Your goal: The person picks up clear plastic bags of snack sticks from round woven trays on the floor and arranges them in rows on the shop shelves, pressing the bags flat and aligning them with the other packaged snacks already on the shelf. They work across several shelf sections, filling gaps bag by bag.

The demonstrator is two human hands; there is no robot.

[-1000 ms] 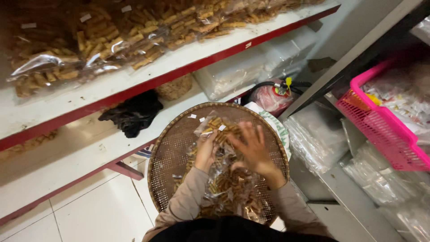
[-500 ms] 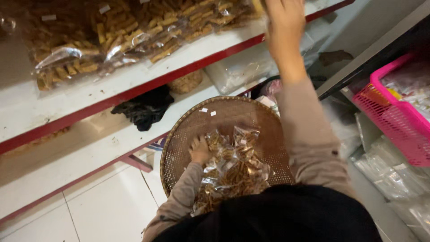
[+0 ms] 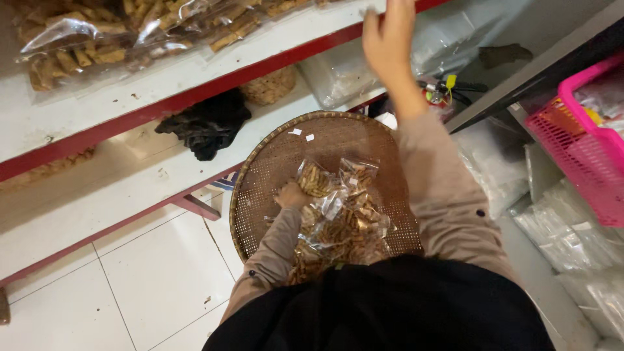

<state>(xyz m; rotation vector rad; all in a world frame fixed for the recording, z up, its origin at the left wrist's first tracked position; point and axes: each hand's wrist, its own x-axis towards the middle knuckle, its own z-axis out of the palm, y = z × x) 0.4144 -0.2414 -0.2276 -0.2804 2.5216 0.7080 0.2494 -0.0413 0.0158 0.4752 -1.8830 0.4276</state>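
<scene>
Small shop — shelves [image 3: 195, 88], bagged snacks [image 3: 97, 39], tiled floor [image 3: 149, 279]

The near half of the woven tray [image 3: 273, 162] is being covered by clear snack packets [image 3: 341, 218]; its far half is being left bare. Access above is being limited by the red-edged shelf [image 3: 195, 91], crowded with bagged snacks [image 3: 130, 32]. Passage rightward is being blocked by a pink basket [image 3: 575, 130].

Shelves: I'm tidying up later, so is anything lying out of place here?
Yes. A crumpled black cloth lies loose on the lower shelf among snack stock. Two small white paper scraps sit on the woven tray, apart from the snack packets under the left hand.
</scene>
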